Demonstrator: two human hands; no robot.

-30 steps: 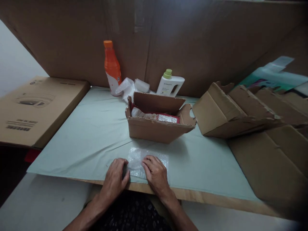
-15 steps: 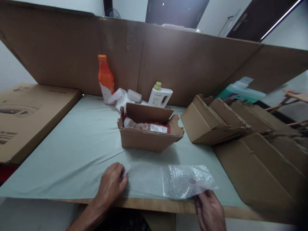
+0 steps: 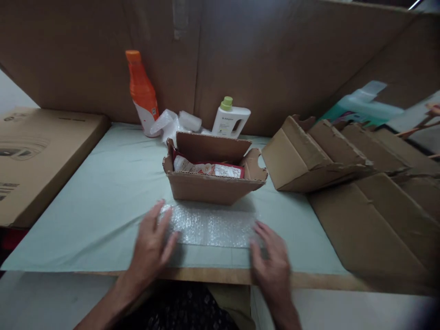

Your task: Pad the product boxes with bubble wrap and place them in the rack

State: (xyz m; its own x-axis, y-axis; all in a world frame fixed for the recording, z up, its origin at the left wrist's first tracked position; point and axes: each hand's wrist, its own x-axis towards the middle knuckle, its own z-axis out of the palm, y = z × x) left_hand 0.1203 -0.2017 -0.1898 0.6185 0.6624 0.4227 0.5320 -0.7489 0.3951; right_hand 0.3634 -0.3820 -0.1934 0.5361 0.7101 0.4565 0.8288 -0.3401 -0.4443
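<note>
A sheet of bubble wrap (image 3: 211, 226) lies flat on the surface (image 3: 103, 197), which has a pale green cover. The sheet is stretched out sideways, close to the near edge of the surface and just in front of a small open box (image 3: 213, 185).

The left hand (image 3: 151, 243) lies flat with its fingers spread out. Its fingertips rest on the left end of the bubble wrap. The right hand (image 3: 271, 261) is flat too, fingers spread, and it touches the right end of the sheet. The two hands are far apart, one at each end. Neither hand grips the sheet; they only press down on it. Both hands look a bit blurry.

The small open box is made of brown cardboard. Its flaps stand up. Inside it lies a red and white packet (image 3: 209, 168).

Behind the box stands a white bottle with a green cap (image 3: 229, 118). To the left of that is a tall orange bottle (image 3: 140, 94), also standing up. Between the two bottles lies some crumpled clear plastic (image 3: 175, 123).

A big wall of cardboard (image 3: 275, 59) stands at the back. On the left lies a large flat carton (image 3: 37, 156) with printing on it. On the right lie folded cardboard pieces (image 3: 330, 153), some leaning on each other.
</note>
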